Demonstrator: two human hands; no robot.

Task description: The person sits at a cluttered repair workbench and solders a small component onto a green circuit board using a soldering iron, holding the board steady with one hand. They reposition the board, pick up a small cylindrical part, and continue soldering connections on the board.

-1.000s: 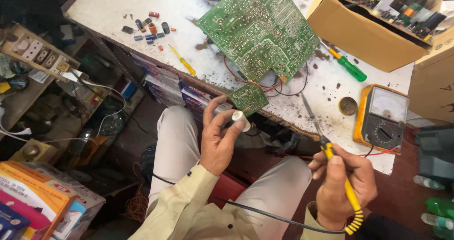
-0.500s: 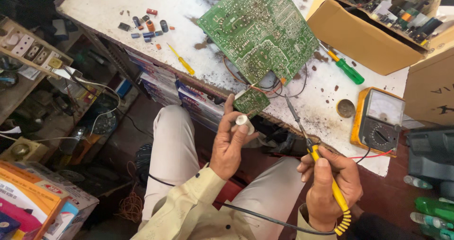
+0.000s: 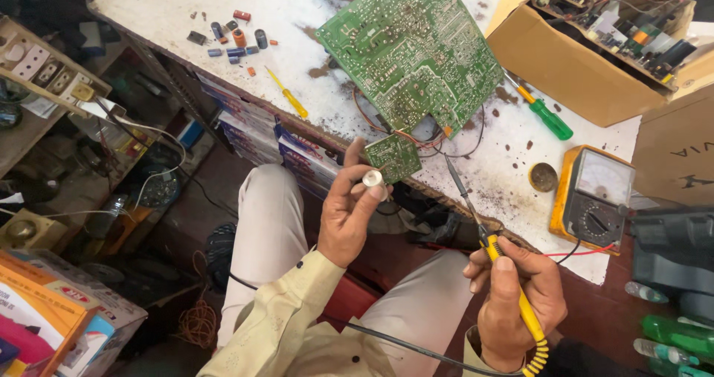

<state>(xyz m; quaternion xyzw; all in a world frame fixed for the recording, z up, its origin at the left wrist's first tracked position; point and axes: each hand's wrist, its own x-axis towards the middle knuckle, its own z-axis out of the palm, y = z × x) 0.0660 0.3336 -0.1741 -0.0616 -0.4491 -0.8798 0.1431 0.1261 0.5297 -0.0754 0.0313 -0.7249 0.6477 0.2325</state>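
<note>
Your right hand (image 3: 513, 303) is nearest you, its fingers clamped together around the yellow handle of a soldering iron (image 3: 491, 254). The iron's metal shaft slants up and away, and its tip ends just right of the small green board (image 3: 393, 157). Your left hand (image 3: 348, 212) sits left of the iron and a little farther out. Its thumb and fingers are closed on a small white cylinder (image 3: 372, 178), which touches the lower left edge of the small green board. That small board hangs at the front edge of the bench (image 3: 171, 9), joined by thin wires to the large green circuit board (image 3: 413, 50) lying just beyond it. Right of the small board, on the bench, lies a yellow analogue meter (image 3: 595, 195), with a green-handled screwdriver (image 3: 547, 117) farther out. Left of the large board lie a yellow screwdriver (image 3: 288, 96) and a scatter of small components (image 3: 234, 39). A cardboard box (image 3: 587, 42) of parts stands beyond the meter.
</note>
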